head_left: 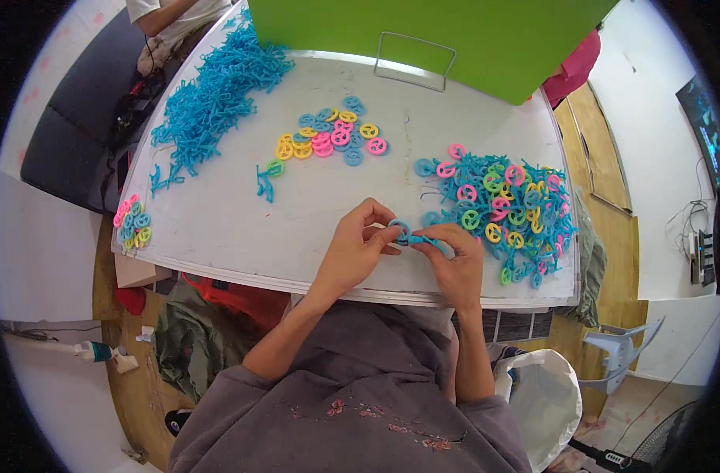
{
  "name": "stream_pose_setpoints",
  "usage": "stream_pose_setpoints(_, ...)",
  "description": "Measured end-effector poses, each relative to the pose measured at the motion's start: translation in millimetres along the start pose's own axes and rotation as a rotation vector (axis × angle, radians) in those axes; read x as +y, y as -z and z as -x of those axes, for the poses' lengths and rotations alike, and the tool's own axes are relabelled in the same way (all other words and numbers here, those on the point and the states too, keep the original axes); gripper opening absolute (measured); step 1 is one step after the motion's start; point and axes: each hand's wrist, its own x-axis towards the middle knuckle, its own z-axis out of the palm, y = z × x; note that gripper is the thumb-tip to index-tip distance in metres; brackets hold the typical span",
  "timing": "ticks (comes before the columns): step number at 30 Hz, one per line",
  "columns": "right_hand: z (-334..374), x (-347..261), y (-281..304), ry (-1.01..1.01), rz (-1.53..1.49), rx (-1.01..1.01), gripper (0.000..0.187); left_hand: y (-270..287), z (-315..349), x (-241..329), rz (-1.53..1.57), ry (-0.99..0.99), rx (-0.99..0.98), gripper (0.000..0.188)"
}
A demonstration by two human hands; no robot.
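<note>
Just above the table's near edge my two hands meet over small plastic parts. My left hand (361, 243) is closed, pinching a blue plastic ring (400, 230) with spokes like a tiny steering wheel. In the fingers of my right hand (455, 264) is a blue branched plastic piece (437, 246), its end touching the ring. Whether the two parts are joined I cannot tell. To the right of my hands spreads a heap of wheels with blue pieces on them (502, 206). Loose pink, yellow and blue wheels (328, 135) lie farther off, near the middle.
At the far left lies a big pile of blue branched pieces (218, 94). A few wheels (133, 222) sit by the left corner. A green panel (439, 35) stands at the back beside a wire frame (415, 61). A white bag (543, 394) is at my right. Another person (175, 24) sits far left.
</note>
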Motion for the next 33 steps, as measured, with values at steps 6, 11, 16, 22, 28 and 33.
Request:
stream_pose_setpoints(6, 1.9, 3.7, -7.8, -0.092, -0.080, -0.002, 0.017, 1.4, -1.6, -10.7, 0.043, -0.072, 0.062, 0.008)
stream_pose_setpoints(11, 1.7, 6.7, -7.2, -0.167, -0.101, -0.035, 0.015, 1.9, -2.2, -8.6, 0.147, -0.022, 0.081, 0.008)
stream_pose_setpoints(16, 5.2, 7.4, -11.1, -0.186, -0.120, 0.014, 0.015, 5.5, -3.4, -9.3, 0.256, 0.063, 0.063, 0.007)
stream_pose_setpoints(22, 3.3, -1.1, -13.1, -0.225, -0.121, 0.001, 0.014, -4.9, 3.3, -13.2, -0.103, -0.135, 0.191, 0.006)
stream_pose_setpoints(28, 0.7, 5.9, -9.0, -0.330, -0.354, -0.026, 0.011, -16.5, 3.5, -11.4, -0.053, -0.274, 0.193, 0.008)
stream_pose_setpoints(33, 0.8, 10.8, -11.7, -0.376, -0.480, -0.037, 0.016, -17.5, 3.7, -16.9, -0.013, -0.278, 0.225, 0.012)
